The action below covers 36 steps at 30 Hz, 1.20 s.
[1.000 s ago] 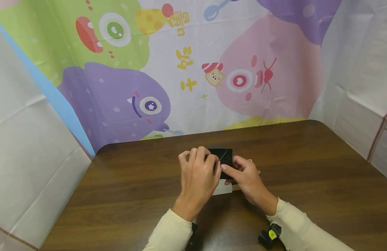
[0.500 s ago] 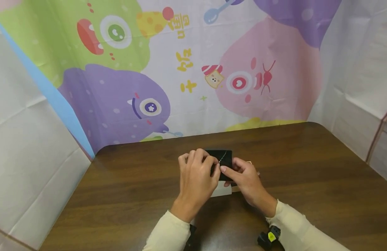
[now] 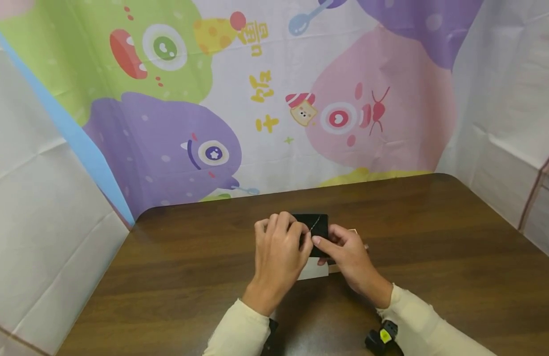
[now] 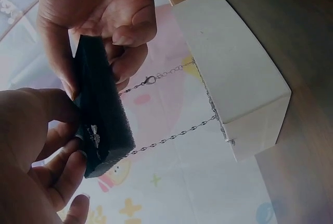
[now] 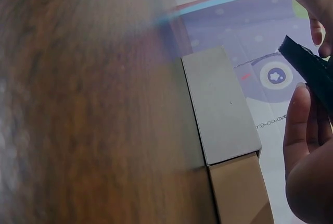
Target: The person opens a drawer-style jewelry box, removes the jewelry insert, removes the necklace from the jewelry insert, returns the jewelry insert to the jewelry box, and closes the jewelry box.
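Observation:
My right hand (image 3: 352,252) grips a thin black foam jewellery pad (image 3: 320,226), thumb on its face and fingers behind. A silver necklace (image 4: 171,138) crosses that face in the head view, and its loops hang from the pad toward a box in the left wrist view. My left hand (image 3: 280,252) has its fingers curled at the pad's left part, thumb and index fingertip pinching at the chain there. Close beside those fingertips lies a small silver pendant (image 4: 95,135). The pad's left part is hidden behind the left hand in the head view.
Beneath the hands stands a small white box (image 4: 234,73) with a brown cardboard part (image 5: 239,187) at its right end. Both are on the dark wooden table (image 3: 190,247). A cartoon-printed cloth (image 3: 274,163) hangs at the table's back edge.
Both hands stay nearly in place around the black pad. The left fingertips shift slightly at the chain; the whole head view has drifted a little.

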Motion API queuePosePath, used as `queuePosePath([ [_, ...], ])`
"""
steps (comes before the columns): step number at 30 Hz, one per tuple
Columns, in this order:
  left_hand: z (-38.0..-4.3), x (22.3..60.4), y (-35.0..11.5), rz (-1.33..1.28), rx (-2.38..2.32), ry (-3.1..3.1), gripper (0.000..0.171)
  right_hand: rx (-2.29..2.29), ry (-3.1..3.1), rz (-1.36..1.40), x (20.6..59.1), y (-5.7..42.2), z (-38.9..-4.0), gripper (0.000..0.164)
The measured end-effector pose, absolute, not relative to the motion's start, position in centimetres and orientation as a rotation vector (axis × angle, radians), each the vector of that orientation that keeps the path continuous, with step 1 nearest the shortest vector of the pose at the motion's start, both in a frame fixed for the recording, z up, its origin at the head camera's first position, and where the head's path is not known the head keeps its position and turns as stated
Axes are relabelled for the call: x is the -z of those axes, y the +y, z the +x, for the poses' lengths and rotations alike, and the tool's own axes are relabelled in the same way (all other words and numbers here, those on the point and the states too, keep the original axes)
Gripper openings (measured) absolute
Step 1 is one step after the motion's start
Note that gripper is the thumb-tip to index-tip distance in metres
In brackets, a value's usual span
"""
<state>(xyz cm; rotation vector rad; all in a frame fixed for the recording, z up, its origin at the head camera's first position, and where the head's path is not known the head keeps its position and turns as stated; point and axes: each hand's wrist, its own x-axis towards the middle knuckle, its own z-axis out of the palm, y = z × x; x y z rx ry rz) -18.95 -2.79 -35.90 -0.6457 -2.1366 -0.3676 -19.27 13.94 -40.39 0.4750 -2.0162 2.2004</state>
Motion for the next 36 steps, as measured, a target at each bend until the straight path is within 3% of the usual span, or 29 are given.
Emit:
queuePosePath([
  [13,-19.33,35.9,-2.6,-0.656,0.392,-2.054,0.006,-2.202,-2.014,0.457,40.33,13.99,-19.47,0.024],
  [36,-18.64,35.5,-2.63,-0.697,0.873,-2.116,0.008,-2.164,-2.069,0.5,40.3,14.17,-19.32,0.024],
])
